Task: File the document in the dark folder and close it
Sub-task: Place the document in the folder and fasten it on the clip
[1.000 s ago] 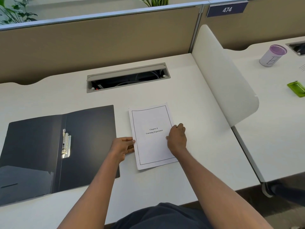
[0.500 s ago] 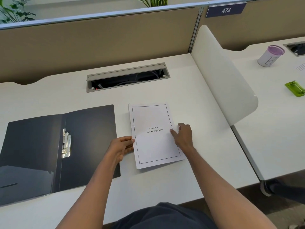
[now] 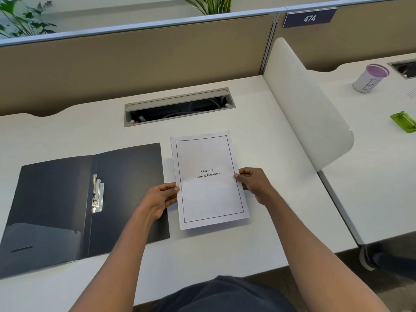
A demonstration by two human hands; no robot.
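A white document (image 3: 209, 179) headed "Chapter 6 Learning Experience" is held slightly off the desk, a shadow under its near edge. My left hand (image 3: 161, 198) pinches its left edge and my right hand (image 3: 253, 182) pinches its right edge. To the left lies the dark folder (image 3: 56, 206), spread open and flat on the white desk (image 3: 258, 136), with a metal clip (image 3: 98, 194) beside its spine. The folder's right edge runs under my left hand.
A cable slot (image 3: 179, 106) is cut into the desk behind the document. A white curved divider (image 3: 308, 109) stands to the right. On the neighbouring desk are a purple-lidded cup (image 3: 370, 78) and a green object (image 3: 404, 121). A tan partition runs along the back.
My right hand slid from the page's face to its right edge and gripped it. The document has risen a little off the desk. The folder stayed put.
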